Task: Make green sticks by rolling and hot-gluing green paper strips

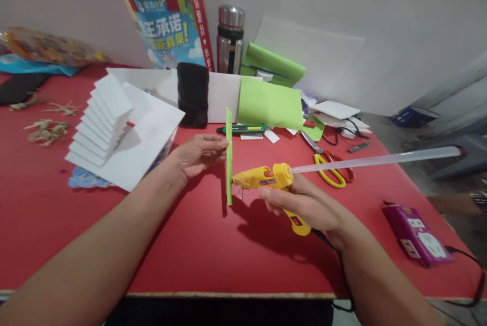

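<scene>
My left hand pinches a narrow green paper strip, held upright on edge above the red table. Glossy spots show along the strip's upper part. In my right hand is a yellow hot glue gun, its fingers wrapped round the handle. The gun's nozzle points left and meets, or nearly meets, the lower part of the strip. A long clear glue stick juts from the gun's back to the right. Thin strands hang under the nozzle.
Behind lie a green cutter knife, green paper and a black case. White folded paper is at left. Scissors and a purple power box are right. A steel flask stands by a bag.
</scene>
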`<state>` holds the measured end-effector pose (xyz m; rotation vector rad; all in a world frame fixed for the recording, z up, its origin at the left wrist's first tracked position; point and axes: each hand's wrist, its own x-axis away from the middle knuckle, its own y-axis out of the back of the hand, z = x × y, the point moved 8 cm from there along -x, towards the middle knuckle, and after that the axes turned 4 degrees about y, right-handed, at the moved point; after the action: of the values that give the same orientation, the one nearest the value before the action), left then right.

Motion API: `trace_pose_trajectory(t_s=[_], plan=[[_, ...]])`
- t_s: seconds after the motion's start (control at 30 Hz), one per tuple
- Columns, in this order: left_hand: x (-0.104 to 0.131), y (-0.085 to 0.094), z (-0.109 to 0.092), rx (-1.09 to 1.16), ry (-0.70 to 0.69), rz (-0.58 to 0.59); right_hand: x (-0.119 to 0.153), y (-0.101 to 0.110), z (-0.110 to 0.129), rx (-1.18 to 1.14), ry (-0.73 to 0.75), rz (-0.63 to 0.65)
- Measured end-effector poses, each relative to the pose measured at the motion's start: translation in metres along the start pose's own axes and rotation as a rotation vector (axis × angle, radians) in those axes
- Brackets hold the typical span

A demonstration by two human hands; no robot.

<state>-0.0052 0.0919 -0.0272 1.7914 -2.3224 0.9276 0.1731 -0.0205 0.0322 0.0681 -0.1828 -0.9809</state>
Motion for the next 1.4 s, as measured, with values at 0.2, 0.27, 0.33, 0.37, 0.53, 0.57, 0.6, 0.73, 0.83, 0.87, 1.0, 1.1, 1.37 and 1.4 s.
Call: trace_pose_trajectory(t_s=[0.2, 0.27, 0.33, 0.37, 0.53, 0.57, 0.6, 0.73, 0.83, 0.87, 1.0, 1.1, 1.37, 1.4], plan=[[0.001, 0.002, -0.002, -0.019, -0.008, -0.053, 0.008, 0.016, 0.004, 0.051, 0.000, -0.087], [0.002, 0.001, -0.001, -0.029, 0.000, -0.070, 0.008, 0.019, 0.007, 0.041, 0.028, -0.114], [0.003, 0.000, 0.000, -0.028, 0.009, -0.079, 0.006, 0.018, 0.009, 0.038, 0.042, -0.116], [0.004, -0.001, 0.000, -0.024, 0.014, -0.080, 0.004, 0.016, 0.009, 0.039, 0.045, -0.114], [0.005, -0.004, 0.000, -0.029, 0.014, -0.072, -0.002, 0.011, 0.004, 0.022, 0.048, -0.110], [0.005, -0.004, 0.000, -0.026, 0.013, -0.074, -0.002, 0.010, 0.002, 0.023, 0.045, -0.111], [0.005, -0.004, 0.000, -0.023, 0.014, -0.074, -0.003, 0.010, 0.001, 0.026, 0.038, -0.111], [0.004, -0.003, 0.000, -0.005, 0.023, -0.069, -0.002, 0.011, -0.004, 0.035, 0.006, -0.112], [0.003, -0.001, 0.001, 0.001, 0.018, -0.063, -0.001, 0.009, -0.002, 0.014, 0.005, -0.100], [0.003, -0.001, 0.001, 0.000, 0.015, -0.063, -0.001, 0.009, -0.002, 0.006, 0.002, -0.092], [0.002, 0.002, 0.002, -0.004, 0.018, -0.077, 0.001, 0.006, 0.000, -0.001, -0.013, -0.053], [0.002, 0.001, 0.002, -0.001, 0.026, -0.082, 0.001, 0.006, 0.001, 0.003, 0.001, -0.045], [0.003, -0.002, 0.001, 0.015, 0.020, -0.073, 0.001, 0.010, -0.004, 0.008, -0.010, -0.074], [0.003, -0.001, 0.000, 0.012, 0.016, -0.074, 0.001, 0.009, -0.003, -0.001, -0.011, -0.061]])
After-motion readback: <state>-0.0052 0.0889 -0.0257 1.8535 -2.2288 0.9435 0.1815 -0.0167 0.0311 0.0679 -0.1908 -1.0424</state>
